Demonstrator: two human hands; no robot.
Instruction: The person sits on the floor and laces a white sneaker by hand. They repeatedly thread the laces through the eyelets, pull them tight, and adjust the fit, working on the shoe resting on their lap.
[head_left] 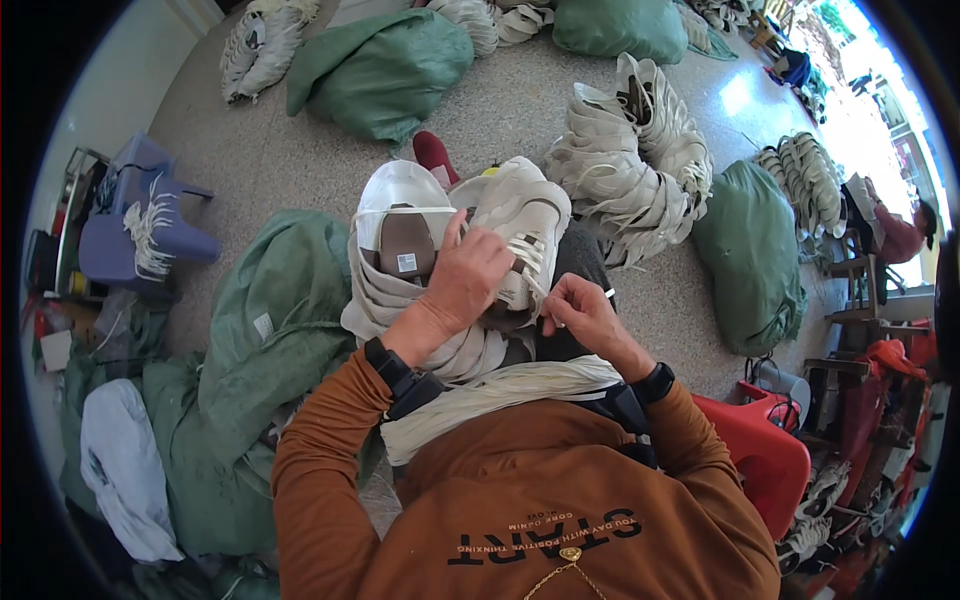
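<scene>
A beige and white sneaker upper point(525, 225) lies over my lap, its pale shoelace point(536, 288) partly threaded through the eyelets. My left hand point(465, 275) rests on the upper's left side, fingers bent and closed at the lacing; they partly hide the lace. At the upper's lower right, my right hand point(590, 318) pinches the shoelace between thumb and finger. Just left of it sits a stack of nested uppers point(375, 300), the front one showing a brown insole with a white label. A bundle of long cream laces point(500, 400) stretches across my lap.
Green sacks point(270, 330) stand at my left, with more sacks at the back and right point(750, 255). Rows of stacked uppers point(630, 160) lie ahead on the speckled floor. A purple chair point(145, 235) holds laces; a red stool point(755, 450) is by my right. Another person point(900, 235) sits far right.
</scene>
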